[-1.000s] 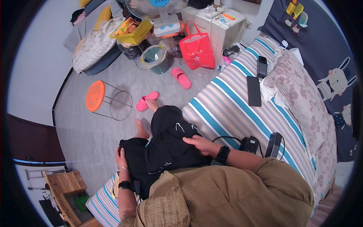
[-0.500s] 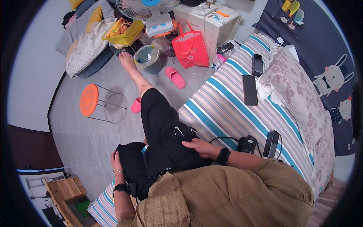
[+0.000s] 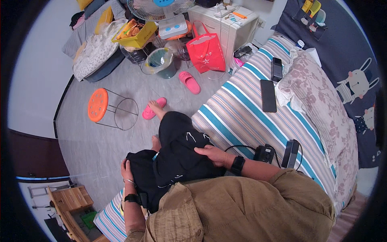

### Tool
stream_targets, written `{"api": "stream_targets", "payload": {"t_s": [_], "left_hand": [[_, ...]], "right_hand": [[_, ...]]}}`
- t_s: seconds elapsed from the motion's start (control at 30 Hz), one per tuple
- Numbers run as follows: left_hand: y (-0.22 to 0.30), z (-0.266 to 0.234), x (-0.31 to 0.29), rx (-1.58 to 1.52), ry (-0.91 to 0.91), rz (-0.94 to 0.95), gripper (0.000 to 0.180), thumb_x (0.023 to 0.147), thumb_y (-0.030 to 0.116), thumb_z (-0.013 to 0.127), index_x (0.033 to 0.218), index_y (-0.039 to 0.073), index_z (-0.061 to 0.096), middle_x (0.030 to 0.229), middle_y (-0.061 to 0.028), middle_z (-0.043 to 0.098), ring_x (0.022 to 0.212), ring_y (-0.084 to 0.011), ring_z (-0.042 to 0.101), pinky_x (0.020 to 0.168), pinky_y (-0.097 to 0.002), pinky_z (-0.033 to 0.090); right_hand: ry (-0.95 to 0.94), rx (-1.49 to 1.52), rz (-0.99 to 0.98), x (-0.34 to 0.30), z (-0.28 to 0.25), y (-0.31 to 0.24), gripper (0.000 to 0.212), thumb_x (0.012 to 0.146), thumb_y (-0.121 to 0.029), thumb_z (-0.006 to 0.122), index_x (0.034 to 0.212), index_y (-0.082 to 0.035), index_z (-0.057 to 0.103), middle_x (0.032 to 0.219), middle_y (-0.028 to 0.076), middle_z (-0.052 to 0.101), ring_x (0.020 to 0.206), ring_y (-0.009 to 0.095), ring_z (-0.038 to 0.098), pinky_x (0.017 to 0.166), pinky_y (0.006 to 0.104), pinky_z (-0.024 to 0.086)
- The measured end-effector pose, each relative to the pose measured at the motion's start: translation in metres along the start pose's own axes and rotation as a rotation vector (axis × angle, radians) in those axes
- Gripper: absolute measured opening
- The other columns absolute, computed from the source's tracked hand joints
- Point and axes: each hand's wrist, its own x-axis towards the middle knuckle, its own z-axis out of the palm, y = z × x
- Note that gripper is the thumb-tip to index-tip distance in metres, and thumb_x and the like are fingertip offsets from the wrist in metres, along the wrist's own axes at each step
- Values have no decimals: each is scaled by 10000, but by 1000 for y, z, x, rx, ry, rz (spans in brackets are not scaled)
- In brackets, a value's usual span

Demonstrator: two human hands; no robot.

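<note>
Black trousers (image 3: 177, 149) with thin white markings lie over my legs, the right leg inside them. At the left edge of the cloth, my left hand (image 3: 126, 169) is closed on the fabric, its fingers partly hidden. My right hand (image 3: 212, 155) grips the trousers beside my right thigh, thumb on top. A bare right foot (image 3: 157, 108) comes out of the trouser leg over a pink slipper (image 3: 148, 113). Part of my other bare foot (image 3: 155, 142) shows beyond the cloth. Each wrist has a dark band.
I sit on a striped bed (image 3: 242, 109) with a phone (image 3: 268, 96), black devices (image 3: 264, 154) and cables on my right. An orange stool (image 3: 98, 105) lies tipped on the floor. Ahead are another pink slipper (image 3: 189, 82), a bin (image 3: 166, 69), a red bag (image 3: 207, 54) and a fan (image 3: 159, 9).
My right leg has drawn back from its outstretched position near the bin, bringing the foot down over the pink slipper. My other foot has come into view. Both hands keep their hold on the trousers.
</note>
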Motion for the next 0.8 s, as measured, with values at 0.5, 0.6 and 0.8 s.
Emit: {"api": "stream_targets", "payload": {"t_s": [0.5,0.6,0.8], "left_hand": [[57,-3,-50,134,103,213,492,975,244,599,1404,20,511,1417,-198,535,1332,-332,484,1142,-392,337],[45,-4,-52,139,99,211,483,964,206,613,1397,16,514,1418,-197,528,1333,-340,476,1147,-400,332],[34,1,-36,57,51,146,474,981,228,602,1394,13,520,1413,-197,540,1337,-328,486,1142,-392,343]], "right_hand": [[-35,-18,-44,3,10,-2,472,999,-283,635,1299,76,567,1300,155,639,1145,231,641,1020,373,510],[-17,-75,5,2,16,-3,473,1003,-295,627,1281,85,580,1278,155,652,1124,227,652,1011,367,515],[-23,-87,0,6,16,-1,476,1008,-303,618,1285,82,580,1270,154,658,1107,226,659,1003,365,517]]}}
